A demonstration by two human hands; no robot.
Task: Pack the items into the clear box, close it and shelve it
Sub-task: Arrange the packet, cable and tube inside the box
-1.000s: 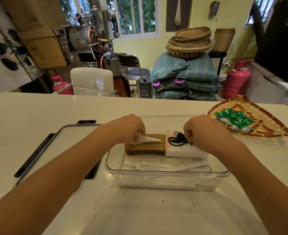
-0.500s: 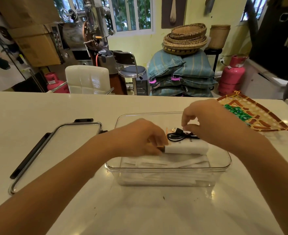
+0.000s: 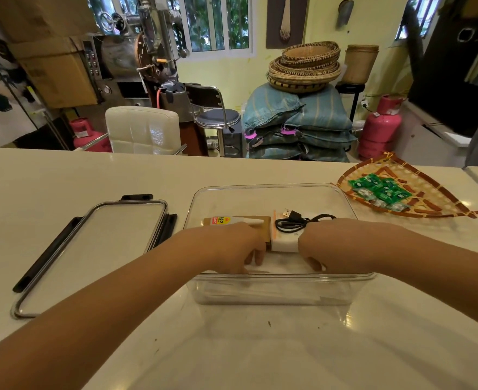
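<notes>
The clear box [image 3: 271, 190] stands open on the white counter. Inside lie a brown pad [image 3: 265, 224] with a small glue bottle [image 3: 232, 220] on top, and a white block [image 3: 284, 242] carrying a coiled black USB cable [image 3: 297, 220]. White paper strips lie under them. My left hand [image 3: 232, 246] reaches into the box, fingers down at the front edge of the brown pad. My right hand [image 3: 325, 246] is also inside, fingers curled down beside the white block; what they touch is hidden. The lid [image 3: 91, 249] with black clips lies flat to the left.
A woven triangular tray [image 3: 429, 204] holding several green packets [image 3: 378, 190] sits at the right of the counter. Beyond the counter's far edge stand a white chair [image 3: 142, 130], a stool, stacked sacks with baskets and pink gas cylinders.
Both hands have dropped lower into the box. My left hand let go of the glue bottle, which now lies on the brown pad; my right hand left the cable and moved to the front.
</notes>
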